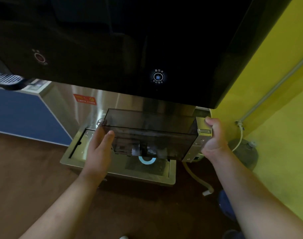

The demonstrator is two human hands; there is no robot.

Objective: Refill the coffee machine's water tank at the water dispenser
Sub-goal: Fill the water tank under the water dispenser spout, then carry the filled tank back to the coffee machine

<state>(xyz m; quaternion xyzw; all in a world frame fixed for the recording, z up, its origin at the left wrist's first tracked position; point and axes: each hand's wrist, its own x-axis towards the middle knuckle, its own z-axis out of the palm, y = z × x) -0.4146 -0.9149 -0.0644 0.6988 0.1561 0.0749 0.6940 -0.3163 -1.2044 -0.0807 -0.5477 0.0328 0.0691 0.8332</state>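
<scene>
I hold a smoky transparent water tank (150, 133) level under the black front panel of the water dispenser (130, 40). My left hand (99, 145) cups the tank's left end, thumb on its front wall. My right hand (214, 137) grips the silver right end of the tank (201, 135). The tank hangs above the steel drip tray (119, 173), where a ring of blue-white light (147, 160) glows beneath it. A lit cup icon button (158, 77) shows on the panel above the tank. Whether there is water in the tank I cannot tell.
A yellow wall (275, 94) with a grey pipe (276, 87) stands close on the right. A round dark object (245, 152) and a beige hose (197, 178) lie on the brown floor at the right. A blue and white cabinet (26, 114) stands at the left.
</scene>
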